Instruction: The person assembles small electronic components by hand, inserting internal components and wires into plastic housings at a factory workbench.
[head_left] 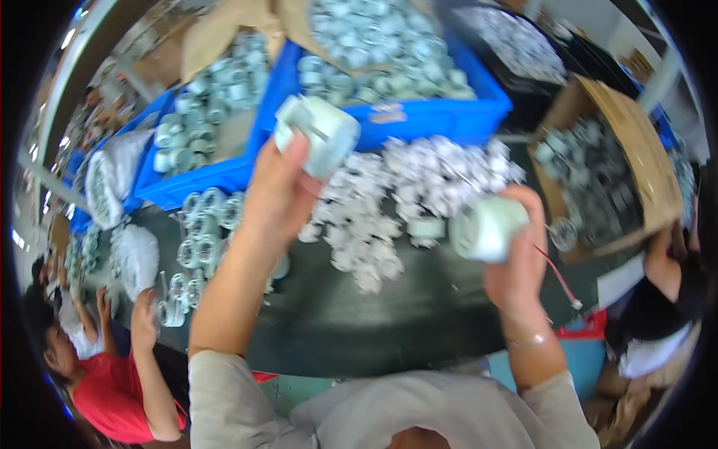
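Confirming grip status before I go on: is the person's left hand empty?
No, the left hand holds a pale-green, roughly cylindrical, plastic-looking part.

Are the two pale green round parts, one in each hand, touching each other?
Apart. In the head view, the left hand holds one part higher up, the right hand holds the other part, and white pieces show between.

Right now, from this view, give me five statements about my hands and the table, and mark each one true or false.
1. The left hand holds a pale green part. True.
2. The right hand is empty. False: it holds a similar rounded part.
3. White pieces lie heaped on the dark table. True.
4. The bin just behind the heap is red. False: it is blue.
5. A thin red cable trails beside the right hand. True.
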A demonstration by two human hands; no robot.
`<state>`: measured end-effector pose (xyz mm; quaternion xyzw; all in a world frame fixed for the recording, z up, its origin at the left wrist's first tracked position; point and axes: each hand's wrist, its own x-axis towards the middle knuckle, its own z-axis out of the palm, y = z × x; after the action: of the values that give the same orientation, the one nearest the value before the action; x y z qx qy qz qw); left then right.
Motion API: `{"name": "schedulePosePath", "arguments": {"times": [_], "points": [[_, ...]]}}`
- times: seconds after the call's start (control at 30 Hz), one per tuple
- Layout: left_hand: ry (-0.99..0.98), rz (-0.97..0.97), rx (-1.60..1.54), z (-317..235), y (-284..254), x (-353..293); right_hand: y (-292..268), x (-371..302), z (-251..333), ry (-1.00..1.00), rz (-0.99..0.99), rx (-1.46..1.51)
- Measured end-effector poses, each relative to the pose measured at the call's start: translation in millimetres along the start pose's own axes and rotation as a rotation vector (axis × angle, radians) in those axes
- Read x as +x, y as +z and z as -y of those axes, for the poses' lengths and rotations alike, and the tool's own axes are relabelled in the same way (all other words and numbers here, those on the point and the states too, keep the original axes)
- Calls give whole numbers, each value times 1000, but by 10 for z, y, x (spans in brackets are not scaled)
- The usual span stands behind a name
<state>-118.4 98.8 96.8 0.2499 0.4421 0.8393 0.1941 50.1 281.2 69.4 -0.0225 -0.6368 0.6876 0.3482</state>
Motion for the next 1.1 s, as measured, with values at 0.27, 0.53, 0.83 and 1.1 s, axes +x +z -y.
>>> {"name": "schedulePosePath", "arguments": {"times": [0.27,0.53,0.83,1.1], "points": [[328,217,311,825,1051,-803,-130,-251,209,-108,138,-92],[122,302,425,668,1139,-992,-236,-398,274,-76,257,-69],[160,287,266,542,1120,-1088,-143,-422,385,-105,331,-60],[319,329,465,608,1025,-1100,-99,-421,365,-148,300,-142]]}}
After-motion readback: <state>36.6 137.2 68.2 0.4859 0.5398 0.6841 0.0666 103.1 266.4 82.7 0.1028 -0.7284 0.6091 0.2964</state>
